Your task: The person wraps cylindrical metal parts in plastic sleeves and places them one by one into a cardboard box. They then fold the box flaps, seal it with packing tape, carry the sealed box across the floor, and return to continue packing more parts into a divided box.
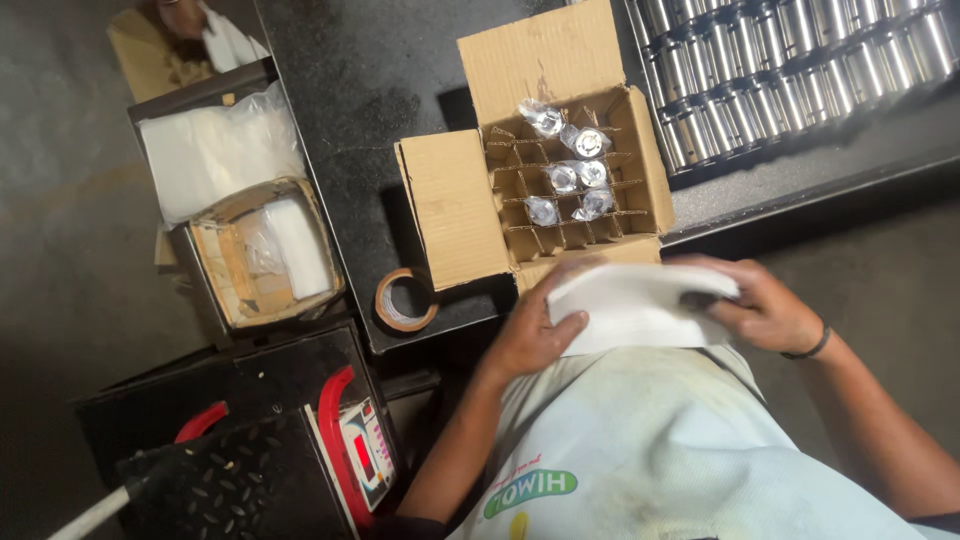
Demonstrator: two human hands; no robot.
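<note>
Gripping one white sheet [640, 315] at opposite ends, the left hand [535, 335] and right hand [765, 310] stay apart, its long axis running side to side just before the open cardboard box [450, 205]. Six wrapped metal parts [570, 175] fill its dividers. One tape roll [405, 300] lies beside the box; rows of metal cylinders [790, 60] stand behind it.

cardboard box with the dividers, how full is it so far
Done: six wrapped metal parts sit in the divided box. In hand: left hand and right hand hold a white sheet. Left: the other cells are empty, and rows of metal parts wait behind.
</note>
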